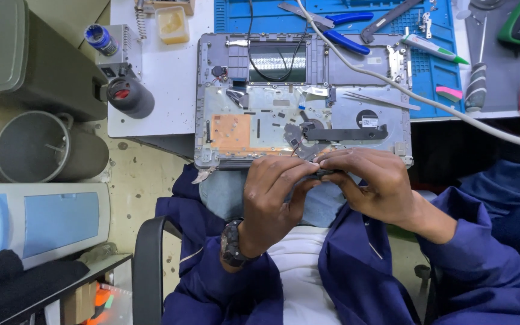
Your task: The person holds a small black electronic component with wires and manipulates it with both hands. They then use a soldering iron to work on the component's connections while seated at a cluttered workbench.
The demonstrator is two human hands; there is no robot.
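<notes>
Dark and small, one slim laptop part (320, 173) sits pinched between the fingertips of both hands, just below the opened laptop base (301, 102). The left hand (272, 192) and right hand (371, 183) curl tight around it, probably to steady it. Above the fingers lie one pair of tweezers (375, 99) and one pair of blue-handled pliers (338, 30).

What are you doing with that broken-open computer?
A person in a blue jacket sits with an opened laptop base in front of them, its insides showing. The left hand and right hand together pinch a small dark part at the laptop's near edge. Tweezers rest on the laptop, and blue-handled pliers lie on the blue mat behind.
</notes>
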